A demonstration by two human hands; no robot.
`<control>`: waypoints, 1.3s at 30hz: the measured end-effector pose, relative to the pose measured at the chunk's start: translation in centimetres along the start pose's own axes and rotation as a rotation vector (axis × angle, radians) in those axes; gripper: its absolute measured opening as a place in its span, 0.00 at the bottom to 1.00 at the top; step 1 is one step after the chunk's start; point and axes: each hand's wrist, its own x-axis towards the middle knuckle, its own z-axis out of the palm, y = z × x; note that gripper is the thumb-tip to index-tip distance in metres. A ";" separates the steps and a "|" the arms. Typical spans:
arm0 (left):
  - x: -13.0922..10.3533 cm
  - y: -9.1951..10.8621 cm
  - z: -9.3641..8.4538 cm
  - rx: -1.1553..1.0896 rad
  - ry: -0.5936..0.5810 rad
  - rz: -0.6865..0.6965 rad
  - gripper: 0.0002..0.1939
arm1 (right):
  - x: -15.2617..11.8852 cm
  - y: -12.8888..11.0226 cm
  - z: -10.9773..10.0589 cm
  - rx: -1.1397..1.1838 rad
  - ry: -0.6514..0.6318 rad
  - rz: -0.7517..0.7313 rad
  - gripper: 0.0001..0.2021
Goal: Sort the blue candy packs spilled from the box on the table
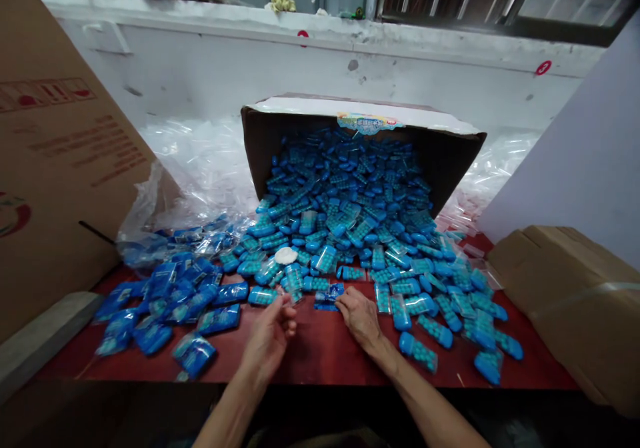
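My left hand [270,333] is closed in a pinch on the lower end of a clear packet of teal balls [293,280] with a blue end, which stands tilted up from the fingertips. My right hand [361,316] has its fingers bent together on the right edge of a small blue printed packet [329,296] low over the red table [320,355]. Just beyond the left fingers, a round white piece [286,255] lies on the heap of similar teal-ball packets [345,221]. The heap spills from a cardboard box [463,161] tipped on its side.
Blue printed packets [187,295] lie in a pile on the left, by a clear plastic bag [145,228]. A large carton [55,168] stands at the left, and a smaller brown carton [575,295] at the right. Clear plastic wrappers [200,161] fill the back by the white wall.
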 end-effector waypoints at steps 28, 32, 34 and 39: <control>2.9 -3.8 2.7 0.249 -0.106 -0.038 0.15 | 0.5 0.7 -3.4 0.292 0.029 0.258 0.13; 2.7 -3.9 3.9 0.184 -0.125 -0.030 0.15 | 1.0 -0.5 -3.9 0.438 0.075 0.214 0.17; 2.6 -4.3 4.4 0.171 -0.163 -0.025 0.16 | 1.3 -0.6 -3.4 0.675 -0.045 0.188 0.14; 2.5 -5.3 4.5 0.248 -0.220 -0.007 0.16 | 1.1 -0.2 -2.0 0.823 -0.102 0.186 0.12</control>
